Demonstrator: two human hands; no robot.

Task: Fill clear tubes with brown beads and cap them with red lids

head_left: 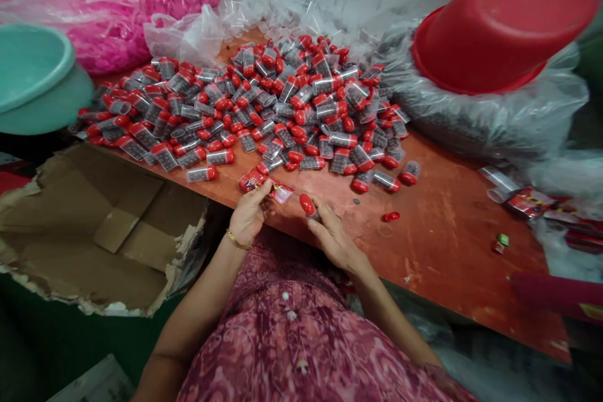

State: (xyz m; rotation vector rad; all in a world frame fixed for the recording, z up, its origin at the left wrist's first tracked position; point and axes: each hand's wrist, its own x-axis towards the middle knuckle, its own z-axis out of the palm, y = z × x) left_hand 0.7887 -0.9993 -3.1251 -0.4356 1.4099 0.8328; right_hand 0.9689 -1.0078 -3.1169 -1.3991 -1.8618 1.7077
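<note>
My left hand [251,212] pinches a red printed wrapper [281,191] with a clear part, near the table's front edge. Just to its right, my right hand [331,230] is closed around a small container with a glossy red cap [307,203]; its body is mostly hidden by my fingers. Behind both hands lies a large pile of clear, red-capped containers [282,107] with dark contents. A single red cap [391,217] rests on the table to the right.
The orange-red table [452,220] carries a red tub [490,31] on a plastic bag at the back right. A teal basin [42,75] and pink bag [141,6] are at left, above an open cardboard box [85,220]. Wrappers [530,202] lie right.
</note>
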